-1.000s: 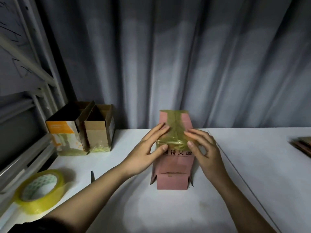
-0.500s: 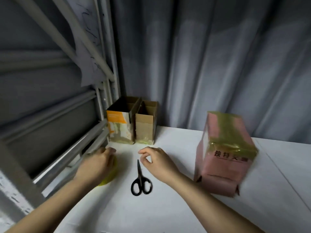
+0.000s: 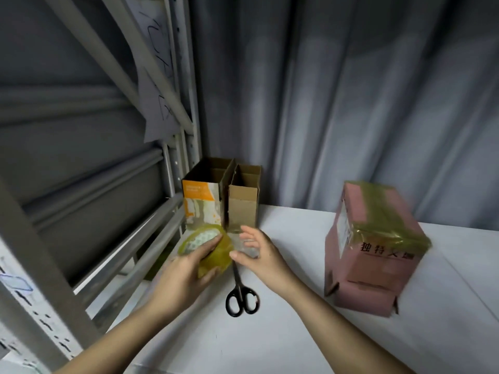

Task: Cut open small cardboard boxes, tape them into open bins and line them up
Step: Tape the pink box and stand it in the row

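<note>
My left hand [image 3: 186, 268] grips the yellow tape roll [image 3: 208, 249] above the white table [image 3: 270, 344], fingers curled round its rim; my right hand [image 3: 259, 255] sits just beside the roll with fingers loosely spread, and whether it pinches the clear tape end I cannot tell. Black scissors [image 3: 240, 295] lie closed on the table under my hands. The pink cardboard box [image 3: 375, 255], banded with yellowish tape, stands to the right, well apart from two open bins, an orange-printed bin [image 3: 202, 201] and a plain brown bin [image 3: 243, 201], side by side by the grey curtain [image 3: 351, 103].

White surface [image 3: 297, 346] bearing scissors [image 3: 241, 295]; two open bins [image 3: 237, 201] behind them, pink box [image 3: 372, 255] to their right.
</note>
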